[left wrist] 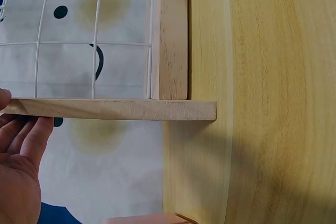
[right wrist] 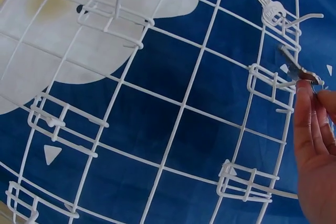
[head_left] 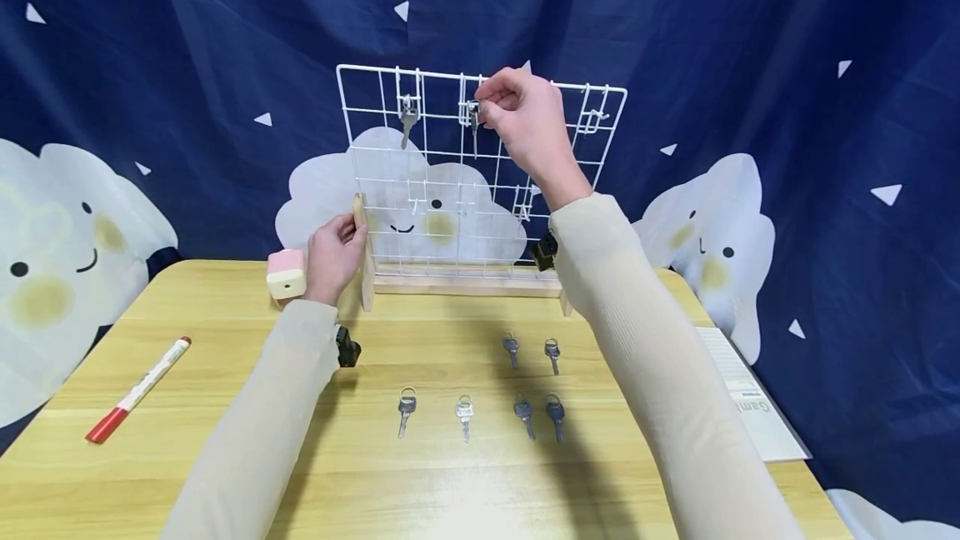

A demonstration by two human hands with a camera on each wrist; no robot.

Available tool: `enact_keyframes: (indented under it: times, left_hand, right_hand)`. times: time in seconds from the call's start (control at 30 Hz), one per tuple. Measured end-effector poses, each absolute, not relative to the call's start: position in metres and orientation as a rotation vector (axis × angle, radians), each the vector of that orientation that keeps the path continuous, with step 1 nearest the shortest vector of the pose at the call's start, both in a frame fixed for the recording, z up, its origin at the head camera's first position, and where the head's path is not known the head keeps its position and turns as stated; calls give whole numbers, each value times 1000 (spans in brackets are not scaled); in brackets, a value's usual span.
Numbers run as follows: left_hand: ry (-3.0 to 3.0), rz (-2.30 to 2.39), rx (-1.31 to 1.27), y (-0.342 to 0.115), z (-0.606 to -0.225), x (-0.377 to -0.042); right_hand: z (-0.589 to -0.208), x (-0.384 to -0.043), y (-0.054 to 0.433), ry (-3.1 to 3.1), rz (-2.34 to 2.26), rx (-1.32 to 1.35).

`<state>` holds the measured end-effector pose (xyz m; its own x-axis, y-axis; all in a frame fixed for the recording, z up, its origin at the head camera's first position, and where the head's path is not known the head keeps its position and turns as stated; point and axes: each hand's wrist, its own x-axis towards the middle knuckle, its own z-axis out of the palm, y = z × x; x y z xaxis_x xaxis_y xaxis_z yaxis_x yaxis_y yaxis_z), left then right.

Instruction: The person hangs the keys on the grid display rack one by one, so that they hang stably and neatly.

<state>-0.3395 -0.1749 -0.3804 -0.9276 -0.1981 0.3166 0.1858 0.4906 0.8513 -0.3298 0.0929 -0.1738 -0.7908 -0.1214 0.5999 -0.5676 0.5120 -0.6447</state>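
My right hand [head_left: 528, 117] pinches a key [right wrist: 290, 62] by its ring end between thumb and fingertips, at an upper middle hook of the white wire grid [head_left: 480, 186]. The key hangs blade down, close to the hook; whether its ring is over the hook I cannot tell. Another key [head_left: 408, 117] hangs from the upper left hook. My left hand [head_left: 335, 258] grips the wooden side post [left wrist: 110, 109] of the grid's stand, thumb on one side and fingers on the other. Several ringed keys lie on the table in front, including a silver key [head_left: 465, 415] and a dark key [head_left: 556, 415].
More white hooks, such as the upper right hook [head_left: 593, 120], sit on the grid. A pink and cream block [head_left: 287, 275] stands beside my left hand. A red-capped marker [head_left: 138, 390] lies at left, a white booklet [head_left: 757, 407] at the right edge. A blue curtain [head_left: 225, 40] hangs behind.
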Motion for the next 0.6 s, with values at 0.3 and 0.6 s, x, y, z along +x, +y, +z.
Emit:
enact_keyframes:
  times: [0.3, 0.6]
  left_hand:
    - [-2372, -1400, 18, -175, -380, -341]
    - [-2368, -1362, 30, -174, -377, -338]
  right_hand:
    - [-182, -332, 93, -2309, 1241, 568]
    - [-202, -316, 115, -2278, 1096, 685]
